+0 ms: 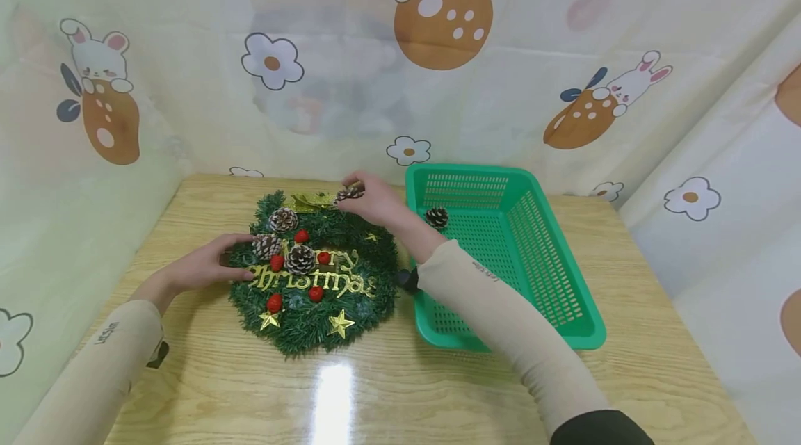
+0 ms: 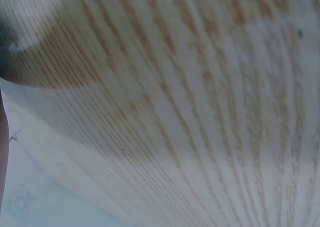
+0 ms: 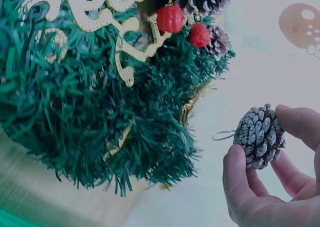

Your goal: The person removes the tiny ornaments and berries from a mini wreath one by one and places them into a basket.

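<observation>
A green Christmas wreath (image 1: pixel 375 264) lies on the table with gold "Merry Christmas" lettering (image 1: pixel 338 283), gold stars (image 1: pixel 341 324), red berry-like ornaments (image 1: pixel 316 294) and several frosted pine cones (image 1: pixel 300 259). Above its far edge, my right hand (image 1: pixel 375 203) pinches another pine cone (image 3: pixel 260 137) between thumb and fingers. A thin wire loop (image 3: pixel 223 135) sticks out from that cone, apart from the greenery. My left hand (image 1: pixel 209 264) rests at the wreath's left edge, thumb and fingers spread beside a pine cone (image 1: pixel 266 247). The left wrist view shows no clear sight of that hand's fingers.
To the right of the wreath stands a green plastic basket (image 1: pixel 566 243) with one pine cone (image 1: pixel 437 217) at its left side; my right forearm reaches across it. A gold ribbon (image 1: pixel 306 203) sits on the wreath's far edge. Behind the wooden table (image 1: pixel 250 396) hangs a patterned curtain (image 1: pixel 338 49).
</observation>
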A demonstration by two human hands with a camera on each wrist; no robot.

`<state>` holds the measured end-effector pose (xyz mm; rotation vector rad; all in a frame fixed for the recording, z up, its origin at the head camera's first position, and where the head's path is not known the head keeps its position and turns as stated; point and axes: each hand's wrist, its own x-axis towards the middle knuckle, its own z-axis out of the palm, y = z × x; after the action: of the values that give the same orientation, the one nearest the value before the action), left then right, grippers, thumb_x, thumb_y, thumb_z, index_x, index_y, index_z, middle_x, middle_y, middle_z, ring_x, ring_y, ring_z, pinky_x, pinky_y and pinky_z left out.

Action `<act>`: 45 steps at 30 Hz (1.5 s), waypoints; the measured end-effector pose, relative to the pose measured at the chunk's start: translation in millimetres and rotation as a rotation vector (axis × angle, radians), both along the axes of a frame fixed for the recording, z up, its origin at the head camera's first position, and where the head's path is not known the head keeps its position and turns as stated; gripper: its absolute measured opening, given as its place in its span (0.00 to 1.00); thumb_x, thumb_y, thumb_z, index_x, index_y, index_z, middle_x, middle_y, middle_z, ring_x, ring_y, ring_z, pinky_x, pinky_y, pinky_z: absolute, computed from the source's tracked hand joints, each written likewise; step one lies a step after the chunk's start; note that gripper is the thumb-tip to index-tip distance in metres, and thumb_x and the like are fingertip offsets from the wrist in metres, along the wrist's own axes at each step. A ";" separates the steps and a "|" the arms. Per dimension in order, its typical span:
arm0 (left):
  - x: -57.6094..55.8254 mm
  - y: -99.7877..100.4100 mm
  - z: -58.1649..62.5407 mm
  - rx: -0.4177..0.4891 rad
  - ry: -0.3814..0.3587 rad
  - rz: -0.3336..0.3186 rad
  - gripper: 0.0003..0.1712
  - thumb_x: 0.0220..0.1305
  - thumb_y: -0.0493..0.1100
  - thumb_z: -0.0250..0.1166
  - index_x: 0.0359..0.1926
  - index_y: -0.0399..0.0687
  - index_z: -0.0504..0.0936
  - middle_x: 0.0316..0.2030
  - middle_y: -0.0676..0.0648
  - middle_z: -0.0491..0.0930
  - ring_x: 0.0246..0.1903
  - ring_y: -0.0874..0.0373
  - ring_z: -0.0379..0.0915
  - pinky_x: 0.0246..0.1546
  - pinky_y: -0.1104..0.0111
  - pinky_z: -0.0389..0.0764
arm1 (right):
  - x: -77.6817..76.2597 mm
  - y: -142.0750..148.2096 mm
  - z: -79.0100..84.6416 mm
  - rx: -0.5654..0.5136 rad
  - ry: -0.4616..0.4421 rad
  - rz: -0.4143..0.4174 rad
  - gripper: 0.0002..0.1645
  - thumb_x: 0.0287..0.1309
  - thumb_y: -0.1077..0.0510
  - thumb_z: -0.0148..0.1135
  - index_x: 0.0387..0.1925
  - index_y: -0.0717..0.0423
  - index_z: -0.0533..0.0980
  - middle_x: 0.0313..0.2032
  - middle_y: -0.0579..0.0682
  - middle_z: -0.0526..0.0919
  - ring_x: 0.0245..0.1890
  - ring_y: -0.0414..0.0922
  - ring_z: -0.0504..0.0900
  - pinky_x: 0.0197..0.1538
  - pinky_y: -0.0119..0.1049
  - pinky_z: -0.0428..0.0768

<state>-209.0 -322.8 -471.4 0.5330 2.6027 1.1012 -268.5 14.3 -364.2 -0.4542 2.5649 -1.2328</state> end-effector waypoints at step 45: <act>1.8 3.6 4.8 0.009 -0.034 0.008 0.47 0.61 0.50 0.70 0.73 0.39 0.56 0.71 0.29 0.51 0.69 0.28 0.43 0.63 0.33 0.50 | -37.3 155.3 17.7 -0.177 0.026 -0.294 0.34 0.65 0.50 0.62 0.69 0.56 0.65 0.64 0.58 0.66 0.62 0.54 0.67 0.61 0.52 0.70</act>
<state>-207.2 -319.2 -466.7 0.5015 2.5743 1.1148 -305.8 169.6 -346.5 -0.1273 2.6241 -1.5703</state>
